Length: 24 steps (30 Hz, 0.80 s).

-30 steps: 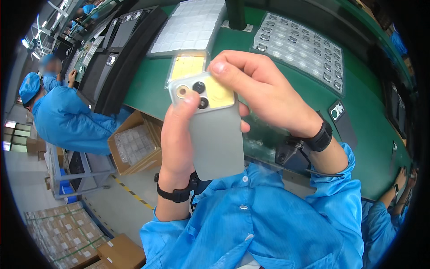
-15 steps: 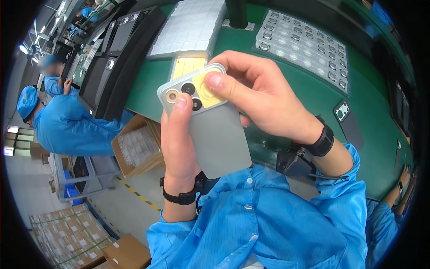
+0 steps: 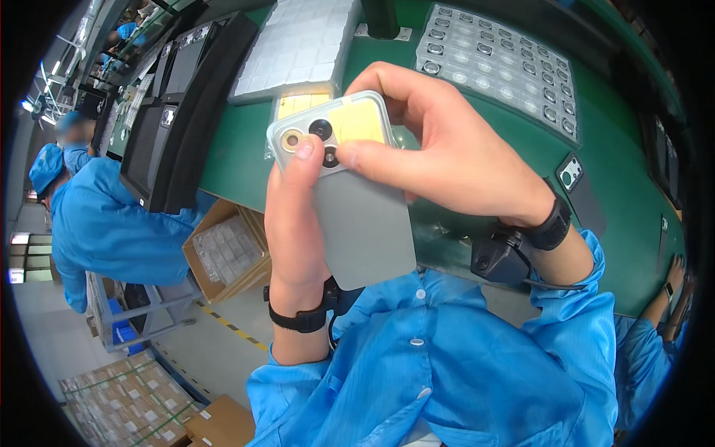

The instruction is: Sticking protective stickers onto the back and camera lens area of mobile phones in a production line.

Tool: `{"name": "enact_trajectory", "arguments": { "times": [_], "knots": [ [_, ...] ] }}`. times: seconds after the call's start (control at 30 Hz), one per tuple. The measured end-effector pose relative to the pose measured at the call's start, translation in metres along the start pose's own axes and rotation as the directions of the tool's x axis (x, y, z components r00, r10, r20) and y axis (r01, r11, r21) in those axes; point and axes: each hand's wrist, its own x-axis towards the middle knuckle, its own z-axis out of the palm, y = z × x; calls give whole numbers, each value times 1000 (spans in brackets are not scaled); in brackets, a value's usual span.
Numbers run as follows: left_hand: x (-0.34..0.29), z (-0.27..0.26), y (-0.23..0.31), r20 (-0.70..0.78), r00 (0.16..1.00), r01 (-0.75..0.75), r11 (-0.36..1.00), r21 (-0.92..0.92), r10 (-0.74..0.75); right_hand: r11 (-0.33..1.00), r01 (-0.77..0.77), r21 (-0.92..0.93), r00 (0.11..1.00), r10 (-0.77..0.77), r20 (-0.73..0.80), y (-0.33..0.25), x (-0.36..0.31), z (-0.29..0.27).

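Observation:
Both hands hold a grey smartphone (image 3: 365, 231) up above the near edge of the green bench, its back facing me. A raised camera block at its top carries two black lenses (image 3: 320, 130), a gold-rimmed ring (image 3: 291, 140) and a yellow film (image 3: 357, 121). My left hand (image 3: 296, 216) is closed round the phone's left side, thumb tip on the block beside the ring. My right hand (image 3: 462, 160) grips the upper right side, its thumb at the lower edge of the film, close to the lower black lens. Its other fingers are mostly hidden behind the phone.
A clear tray of lens rings (image 3: 499, 67) and a white compartment tray (image 3: 294, 48) lie at the back of the green bench (image 3: 238, 153). Another dark phone (image 3: 581, 194) lies to the right. Black trays (image 3: 167, 134), an open carton (image 3: 227, 249) and co-workers in blue (image 3: 112, 223) are left.
My right thumb has slid down off the middle of the yellow film to its lower edge. The phone has shifted slightly upward in view and turned a little. My left thumb stays by the ring.

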Motion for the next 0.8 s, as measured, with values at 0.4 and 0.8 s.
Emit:
{"name": "enact_trajectory", "arguments": {
  "times": [0.4, 0.8],
  "knots": [
    [-3, 12, -2, 32, 999, 12, 999, 34, -13, 950, -225, 218, 968, 244, -65, -8, -1, -1],
    [-5, 3, -5, -99, 990, -100, 993, 57, 105, 851, 423, -311, 881, -466, -77, 2, 5, 0]
  ]
}}
